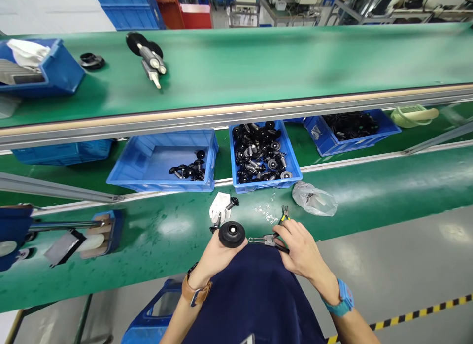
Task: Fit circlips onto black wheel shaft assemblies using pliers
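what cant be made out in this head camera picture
All in the head view:
Left hand: some fingers are hidden behind the black disc part.
Underside of that part: covered by its own disc and the hand.
Small white rings: too tiny to count surely.
Clear plastic bag: crumpled and glossy, contents unclear.
Far-left blue basket: its inside is hidden by the upper shelf.
Top-left blue bin: cut off by the left edge.

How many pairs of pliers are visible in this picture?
2: grey-headed pliers in the right hand, and yellow-marked pliers on the green workbench just beyond that hand. Others could be hidden.
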